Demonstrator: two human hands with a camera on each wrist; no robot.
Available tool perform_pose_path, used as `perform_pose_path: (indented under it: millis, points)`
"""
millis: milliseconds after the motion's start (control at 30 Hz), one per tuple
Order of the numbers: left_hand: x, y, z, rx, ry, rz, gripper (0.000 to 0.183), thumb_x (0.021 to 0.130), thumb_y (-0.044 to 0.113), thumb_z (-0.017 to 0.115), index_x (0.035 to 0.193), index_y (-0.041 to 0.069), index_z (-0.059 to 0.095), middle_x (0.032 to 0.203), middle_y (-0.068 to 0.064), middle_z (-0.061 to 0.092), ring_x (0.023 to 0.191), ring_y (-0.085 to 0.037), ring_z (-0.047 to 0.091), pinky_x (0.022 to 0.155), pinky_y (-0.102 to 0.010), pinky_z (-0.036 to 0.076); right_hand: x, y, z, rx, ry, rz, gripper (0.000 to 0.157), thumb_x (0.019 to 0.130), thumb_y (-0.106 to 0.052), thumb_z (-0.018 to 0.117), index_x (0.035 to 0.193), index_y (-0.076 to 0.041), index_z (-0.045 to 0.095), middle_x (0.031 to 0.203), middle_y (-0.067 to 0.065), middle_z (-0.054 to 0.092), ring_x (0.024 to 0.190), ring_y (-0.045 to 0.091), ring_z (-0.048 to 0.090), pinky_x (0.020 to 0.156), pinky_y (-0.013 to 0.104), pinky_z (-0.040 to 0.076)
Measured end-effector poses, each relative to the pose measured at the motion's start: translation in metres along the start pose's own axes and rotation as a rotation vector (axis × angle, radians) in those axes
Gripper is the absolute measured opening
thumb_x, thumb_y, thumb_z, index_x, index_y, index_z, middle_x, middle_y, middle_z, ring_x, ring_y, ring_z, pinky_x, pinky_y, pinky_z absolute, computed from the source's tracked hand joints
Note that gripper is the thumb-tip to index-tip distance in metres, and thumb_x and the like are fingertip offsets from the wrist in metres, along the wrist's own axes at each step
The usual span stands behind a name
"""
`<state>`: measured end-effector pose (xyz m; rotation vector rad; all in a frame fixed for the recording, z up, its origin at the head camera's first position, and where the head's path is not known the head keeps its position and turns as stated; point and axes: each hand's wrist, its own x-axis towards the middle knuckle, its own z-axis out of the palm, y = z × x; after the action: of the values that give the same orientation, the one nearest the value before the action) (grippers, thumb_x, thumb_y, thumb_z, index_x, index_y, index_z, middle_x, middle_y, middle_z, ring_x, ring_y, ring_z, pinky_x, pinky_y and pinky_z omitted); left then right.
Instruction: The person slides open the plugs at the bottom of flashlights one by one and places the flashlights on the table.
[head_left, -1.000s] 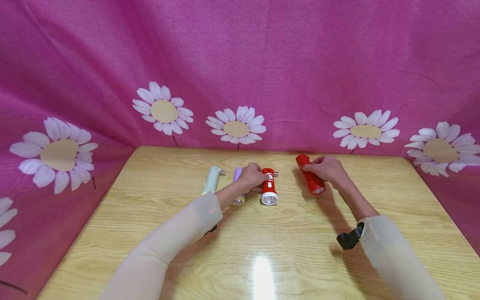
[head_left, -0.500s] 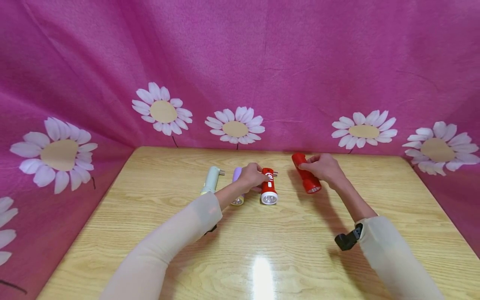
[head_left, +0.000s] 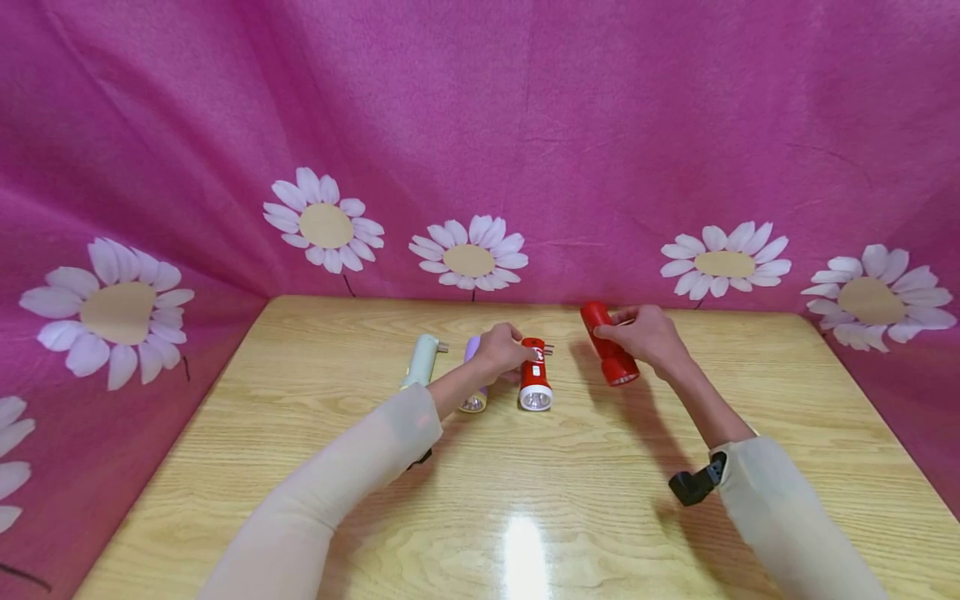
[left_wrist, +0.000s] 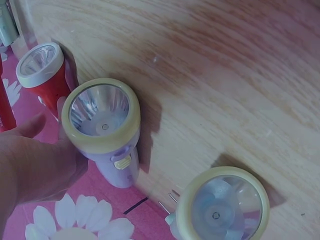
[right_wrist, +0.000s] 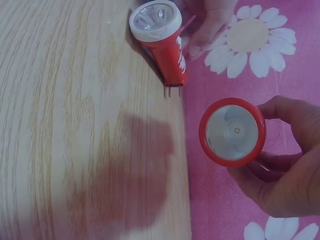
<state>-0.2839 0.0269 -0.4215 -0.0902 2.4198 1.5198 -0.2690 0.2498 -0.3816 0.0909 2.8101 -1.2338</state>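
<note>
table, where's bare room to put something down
The table is bare at the front between the left sleeve and right sleeve, from the green flashlight to the left edge, and right of the right hand, which holds the red flashlight. Crowded: the back middle, where the left hand reaches between the purple flashlight and red-and-white flashlight.

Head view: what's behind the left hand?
The purple flashlight, partly: its tail and lens end show. Left hand and wrist cover its middle; its switch, visible in the left wrist view, is hidden.
</note>
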Motion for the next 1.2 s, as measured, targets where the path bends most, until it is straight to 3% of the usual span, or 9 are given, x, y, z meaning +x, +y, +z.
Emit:
perform_pose_path:
  millis: [300, 433, 600, 1000, 1200]
  points:
    - [0.001, 0.003, -0.006, -0.021, 0.011, -0.009, 0.046, 0.088, 0.002, 0.074, 0.128, -0.007, 0.053, 0.11, -0.023, 0.06, 0.092, -0.038, 0.068, 0.072, -0.042, 0.061, -0.004, -0.005, 0.0, -0.002, 0.0, -0.016, 0.051, 0.09, -0.029, 0.071, 0.122, 0.01, 0.06, 0.109, 0.027, 0.065, 0.072, 0.019, 0.066, 0.062, 0.026, 0.056]
    - [0.002, 0.004, -0.009, -0.044, 0.017, 0.006, 0.047, 0.088, 0.001, 0.073, 0.129, -0.008, 0.053, 0.104, -0.02, 0.058, 0.096, -0.036, 0.066, 0.072, -0.042, 0.061, -0.006, -0.007, 0.0, 0.003, 0.0, -0.02, 0.052, 0.09, -0.029, 0.071, 0.123, 0.01, 0.059, 0.112, 0.028, 0.064, 0.074, 0.021, 0.068, 0.063, 0.027, 0.057]
    - [0.0, 0.008, -0.014, -0.097, 0.023, 0.019, 0.049, 0.089, 0.004, 0.073, 0.132, -0.006, 0.052, 0.108, -0.021, 0.061, 0.096, -0.034, 0.068, 0.076, -0.043, 0.06, -0.007, -0.009, 0.0, 0.028, 0.01, -0.026, 0.051, 0.09, -0.028, 0.071, 0.122, 0.009, 0.059, 0.112, 0.027, 0.063, 0.077, 0.024, 0.069, 0.065, 0.028, 0.058]
    - [-0.004, 0.022, -0.014, -0.204, 0.039, 0.081, 0.037, 0.09, 0.008, 0.074, 0.122, -0.003, 0.057, 0.09, -0.013, 0.062, 0.099, -0.038, 0.066, 0.078, -0.041, 0.06, -0.011, -0.016, 0.002, 0.046, 0.073, -0.072, 0.047, 0.09, -0.025, 0.071, 0.122, 0.008, 0.06, 0.111, 0.026, 0.063, 0.089, 0.034, 0.067, 0.068, 0.032, 0.059]
    - [-0.008, 0.025, -0.012, -0.263, 0.029, 0.111, 0.033, 0.091, 0.007, 0.072, 0.119, -0.002, 0.057, 0.099, -0.015, 0.065, 0.103, -0.037, 0.066, 0.078, -0.039, 0.06, -0.015, -0.021, 0.003, 0.068, 0.09, -0.083, 0.049, 0.09, -0.025, 0.072, 0.122, 0.009, 0.059, 0.109, 0.026, 0.063, 0.09, 0.034, 0.066, 0.069, 0.034, 0.06]
